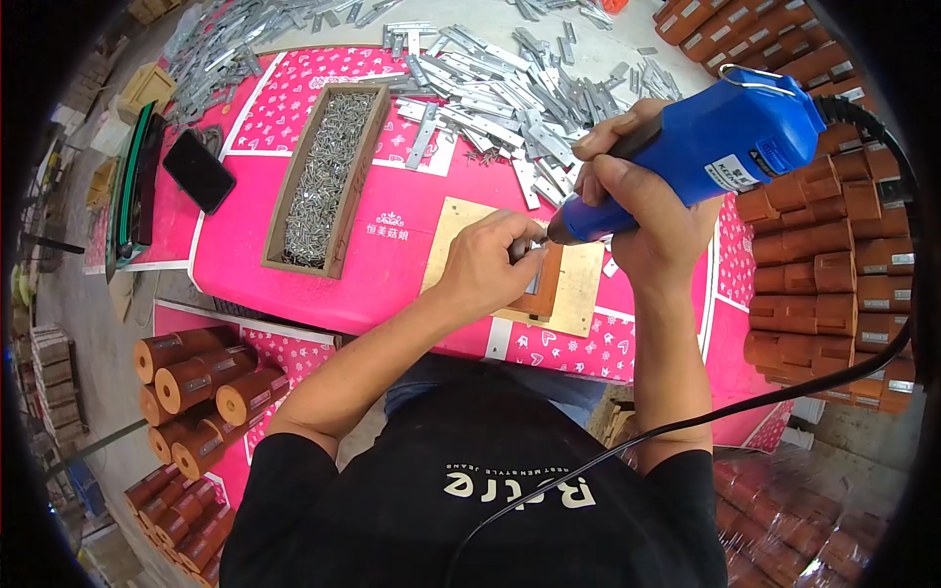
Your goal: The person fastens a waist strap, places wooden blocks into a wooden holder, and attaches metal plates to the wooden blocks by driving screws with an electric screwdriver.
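My right hand [652,196] is wrapped around a blue electric screwdriver [701,137], its black nose pointing down and left. The nose sits close to the fingertips of my left hand [492,263]. Those fingers are pinched together over a reddish-brown wooden piece [549,279], and what lies between them is hidden. Part of a grey metal plate [532,284] shows on the wooden piece just below the fingers. The piece rests on a light wooden board [585,304] with holes near its edges.
A long wooden box [277,230] of screws stands left of the board. Loose metal plates [490,88] are heaped behind. A phone [199,171] lies at far left. Brown wooden cylinders [196,377] are stacked left and right. A black cable [725,416] crosses my right forearm.
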A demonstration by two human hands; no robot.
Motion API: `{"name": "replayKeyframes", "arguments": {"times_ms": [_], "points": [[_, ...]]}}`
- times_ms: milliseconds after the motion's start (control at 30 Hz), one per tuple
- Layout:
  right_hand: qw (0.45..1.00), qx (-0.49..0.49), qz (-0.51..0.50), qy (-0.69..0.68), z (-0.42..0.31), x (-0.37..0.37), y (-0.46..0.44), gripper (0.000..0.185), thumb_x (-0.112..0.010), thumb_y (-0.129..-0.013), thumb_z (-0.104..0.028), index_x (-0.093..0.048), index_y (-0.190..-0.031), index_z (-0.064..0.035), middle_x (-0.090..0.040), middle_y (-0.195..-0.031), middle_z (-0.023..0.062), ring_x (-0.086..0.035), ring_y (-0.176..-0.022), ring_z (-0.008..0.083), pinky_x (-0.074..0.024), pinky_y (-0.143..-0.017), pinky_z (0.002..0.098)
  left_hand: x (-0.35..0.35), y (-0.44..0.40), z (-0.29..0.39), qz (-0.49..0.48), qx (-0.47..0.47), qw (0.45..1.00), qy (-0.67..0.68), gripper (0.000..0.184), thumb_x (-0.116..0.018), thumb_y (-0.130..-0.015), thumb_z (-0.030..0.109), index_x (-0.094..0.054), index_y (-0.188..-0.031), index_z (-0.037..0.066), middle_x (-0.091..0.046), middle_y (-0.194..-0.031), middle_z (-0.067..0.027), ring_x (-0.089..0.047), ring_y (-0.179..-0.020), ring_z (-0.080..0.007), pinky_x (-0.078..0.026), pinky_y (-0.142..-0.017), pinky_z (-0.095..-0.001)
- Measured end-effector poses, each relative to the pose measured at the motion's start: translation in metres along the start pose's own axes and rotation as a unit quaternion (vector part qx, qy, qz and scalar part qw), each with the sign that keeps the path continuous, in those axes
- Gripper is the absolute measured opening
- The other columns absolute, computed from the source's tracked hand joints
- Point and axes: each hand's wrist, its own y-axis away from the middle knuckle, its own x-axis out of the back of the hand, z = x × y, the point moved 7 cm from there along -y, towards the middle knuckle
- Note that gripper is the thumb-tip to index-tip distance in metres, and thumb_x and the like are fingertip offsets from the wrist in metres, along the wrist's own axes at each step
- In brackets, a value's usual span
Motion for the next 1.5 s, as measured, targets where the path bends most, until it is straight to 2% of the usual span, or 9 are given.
{"name": "replayKeyframes", "arguments": {"times_ms": [533, 1033, 1233, 1333, 1433, 1467, 1500], "points": [[1.000, -0.003, 0.006, 0.005, 0.014, 0.000, -0.001, 0.032, -0.058, -0.069, 0.002, -0.051, -0.101, 0.0011, -0.061, -0.081, 0.0186, -0.056, -0.058, 0.0196, -0.0471, -0.058, 0.0301, -0.001, 0.000, -0.001, 0.002, 0.000, 0.997, -0.072, 0.014, -0.068, -0.080, 0.017, -0.062, -0.085, 0.005, -0.058, -0.074, -0.0075, -0.060, -0.061, -0.0232, -0.047, -0.056, -0.0359], [0.990, 0.013, -0.004, 0.141, 0.021, -0.016, 0.000, 0.032, -0.063, -0.064, 0.004, -0.054, -0.094, 0.0015, -0.059, -0.071, 0.0133, -0.056, -0.054, 0.0160, -0.0463, -0.053, 0.0277, -0.006, 0.003, -0.001, 0.016, -0.033, 0.998, -0.051, 0.021, -0.068, -0.082, 0.022, -0.058, -0.087, 0.004, -0.056, -0.075, -0.0096, -0.059, -0.062, -0.0271, -0.046, -0.056, -0.0385], [0.996, -0.029, -0.014, 0.080, 0.031, -0.013, -0.001, 0.033, -0.063, -0.062, 0.005, -0.055, -0.094, 0.0013, -0.059, -0.070, 0.0123, -0.056, -0.054, 0.0158, -0.0463, -0.053, 0.0274, -0.006, 0.005, -0.002, 0.021, -0.028, 0.998, -0.044, 0.023, -0.069, -0.081, 0.022, -0.057, -0.088, 0.004, -0.054, -0.074, -0.0092, -0.057, -0.061, -0.0269, -0.045, -0.055, -0.0394], [0.994, -0.028, -0.043, 0.095, 0.031, -0.017, -0.003, 0.033, -0.064, -0.061, 0.004, -0.055, -0.092, 0.0003, -0.061, -0.071, 0.0128, -0.058, -0.057, 0.0162, -0.0466, -0.054, 0.0268, -0.008, 0.005, -0.005, 0.026, -0.033, 0.998, -0.037, 0.027, -0.069, -0.081, 0.023, -0.056, -0.094, 0.003, -0.054, -0.074, -0.0095, -0.057, -0.062, -0.0272, -0.044, -0.056, -0.0396], [0.985, -0.076, -0.155, -0.013, 0.034, -0.029, -0.001, 0.031, -0.066, -0.061, 0.002, -0.055, -0.090, -0.0005, -0.063, -0.074, 0.0140, -0.060, -0.062, 0.0169, -0.0479, -0.057, 0.0274, -0.009, 0.003, -0.009, -0.017, -0.015, 0.999, -0.042, 0.030, -0.069, -0.081, 0.022, -0.055, -0.101, 0.003, -0.054, -0.078, -0.0106, -0.057, -0.066, -0.0264, -0.045, -0.059, -0.0389], [0.979, -0.064, -0.194, 0.000, 0.042, -0.021, -0.003, 0.033, -0.066, -0.062, 0.000, -0.053, -0.092, -0.0008, -0.064, -0.079, 0.0150, -0.060, -0.063, 0.0172, -0.0498, -0.061, 0.0290, -0.010, 0.005, -0.011, -0.042, 0.000, 0.998, -0.045, 0.032, -0.069, -0.082, 0.021, -0.054, -0.103, 0.003, -0.054, -0.079, -0.0111, -0.057, -0.067, -0.0260, -0.046, -0.061, -0.0385], [0.974, -0.052, -0.218, -0.044, 0.035, -0.018, -0.007, 0.033, -0.065, -0.063, -0.001, -0.053, -0.093, -0.0009, -0.063, -0.081, 0.0151, -0.059, -0.062, 0.0174, -0.0499, -0.062, 0.0296, -0.009, 0.006, -0.011, -0.053, 0.015, 0.998, -0.025, 0.032, -0.068, -0.082, 0.018, -0.054, -0.106, 0.003, -0.054, -0.082, -0.0112, -0.058, -0.069, -0.0244, -0.046, -0.062, -0.0374]]}}
